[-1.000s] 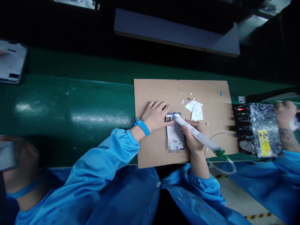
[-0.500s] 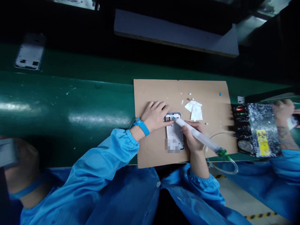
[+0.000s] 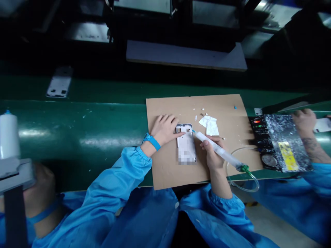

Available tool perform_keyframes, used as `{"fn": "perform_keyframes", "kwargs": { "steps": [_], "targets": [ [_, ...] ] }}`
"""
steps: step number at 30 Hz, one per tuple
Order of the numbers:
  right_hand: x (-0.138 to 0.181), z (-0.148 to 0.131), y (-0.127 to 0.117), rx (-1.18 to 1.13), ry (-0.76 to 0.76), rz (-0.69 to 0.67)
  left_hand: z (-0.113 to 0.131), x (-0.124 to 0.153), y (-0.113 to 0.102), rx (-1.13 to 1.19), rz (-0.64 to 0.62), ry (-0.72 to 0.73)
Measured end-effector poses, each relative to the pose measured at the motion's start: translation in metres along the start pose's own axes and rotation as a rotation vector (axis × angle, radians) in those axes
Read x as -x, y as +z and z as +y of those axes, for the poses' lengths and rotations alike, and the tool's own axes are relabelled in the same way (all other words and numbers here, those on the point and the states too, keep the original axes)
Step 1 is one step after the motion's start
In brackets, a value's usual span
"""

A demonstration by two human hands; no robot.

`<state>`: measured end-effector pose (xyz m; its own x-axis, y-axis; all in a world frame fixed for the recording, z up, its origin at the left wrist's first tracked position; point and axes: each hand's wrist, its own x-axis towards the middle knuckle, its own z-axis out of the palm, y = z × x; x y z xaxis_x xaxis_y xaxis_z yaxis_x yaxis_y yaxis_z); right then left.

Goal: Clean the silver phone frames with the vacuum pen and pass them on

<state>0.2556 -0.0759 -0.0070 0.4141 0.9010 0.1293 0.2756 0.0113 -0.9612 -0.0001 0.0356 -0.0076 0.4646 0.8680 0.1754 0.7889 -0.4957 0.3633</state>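
The phone frame (image 3: 185, 143) is lying flat near the middle of the cardboard sheet (image 3: 222, 106). The syringe (image 3: 216, 148) tip, which was over the frame's top half a second ago, is now being held at the frame's upper right corner, so the bead appears to be progressing along that edge. The right hand (image 3: 212, 154) is being kept closed around the syringe barrel, pen-style. The left hand (image 3: 163, 129) is being pressed flat, fingers spread, steadying the frame's left edge. A paper scrap (image 3: 210, 124) is lying just beyond the frame.
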Motion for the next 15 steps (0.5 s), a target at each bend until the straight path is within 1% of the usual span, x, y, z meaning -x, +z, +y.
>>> {"fn": "perform_keyframes", "kwargs": {
  "steps": [2, 4, 6, 7, 9, 12, 15],
  "targets": [
    [0.000, 0.000, 0.000, -0.005, -0.002, 0.009, -0.031, -0.005, -0.011, -0.049, 0.151, -0.163],
    [-0.001, 0.000, 0.001, -0.019, -0.019, 0.019, -0.067, -0.008, -0.026, -0.056, 0.325, -0.388],
    [-0.002, 0.001, 0.001, -0.028, -0.038, 0.027, -0.100, -0.008, -0.043, -0.021, 0.432, -0.562],
    [-0.002, 0.001, 0.001, -0.028, -0.045, 0.028, -0.112, -0.007, -0.050, -0.008, 0.455, -0.613],
    [-0.002, 0.002, 0.001, -0.023, -0.046, 0.026, -0.130, -0.004, -0.061, 0.006, 0.469, -0.670],
    [-0.002, 0.005, 0.000, -0.004, -0.034, 0.015, -0.145, 0.001, -0.069, -0.009, 0.445, -0.714],
    [-0.001, 0.008, -0.001, 0.009, -0.023, 0.004, -0.163, 0.013, -0.078, -0.101, 0.413, -0.792]
  ]
}}
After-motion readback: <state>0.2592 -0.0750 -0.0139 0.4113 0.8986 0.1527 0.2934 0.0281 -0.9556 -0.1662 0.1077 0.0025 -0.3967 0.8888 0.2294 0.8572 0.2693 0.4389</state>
